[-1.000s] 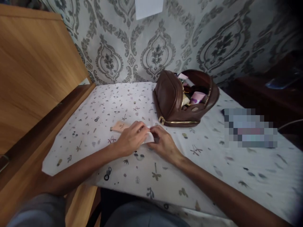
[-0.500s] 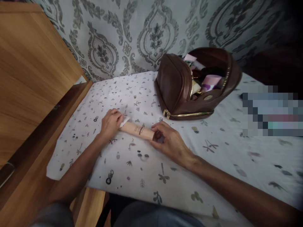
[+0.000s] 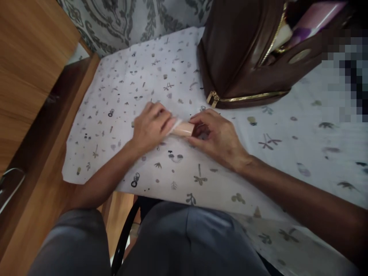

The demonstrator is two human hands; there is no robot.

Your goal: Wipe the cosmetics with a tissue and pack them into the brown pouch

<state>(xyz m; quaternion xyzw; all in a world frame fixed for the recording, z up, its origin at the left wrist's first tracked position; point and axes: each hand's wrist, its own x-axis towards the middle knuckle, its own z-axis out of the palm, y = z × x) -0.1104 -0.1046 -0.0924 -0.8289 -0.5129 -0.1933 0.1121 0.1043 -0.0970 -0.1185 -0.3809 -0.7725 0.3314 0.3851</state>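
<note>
A peach-coloured tube [image 3: 184, 129] lies sideways between my two hands, low over the patterned white cloth. My left hand [image 3: 152, 126] is closed on a white tissue [image 3: 174, 125], which wraps over the tube's left part and hides its print. My right hand [image 3: 220, 136] grips the tube's right end between thumb and fingers. Behind my right hand stands a brown leather bag [image 3: 244, 57], unzipped at the top, with a pink and purple item [image 3: 314, 23] and other things inside.
White cloth with small prints [image 3: 115, 99] covers the table. A wooden panel [image 3: 31, 76] rises at the left. Patterned curtain [image 3: 115, 23] hangs behind. A blurred-out patch [image 3: 350, 76] is at the right edge. My lap is below the table's front edge.
My left hand and the tissue have slid right along the tube, covering its printed middle. The view has tilted down and closer, so the bag appears larger and higher.
</note>
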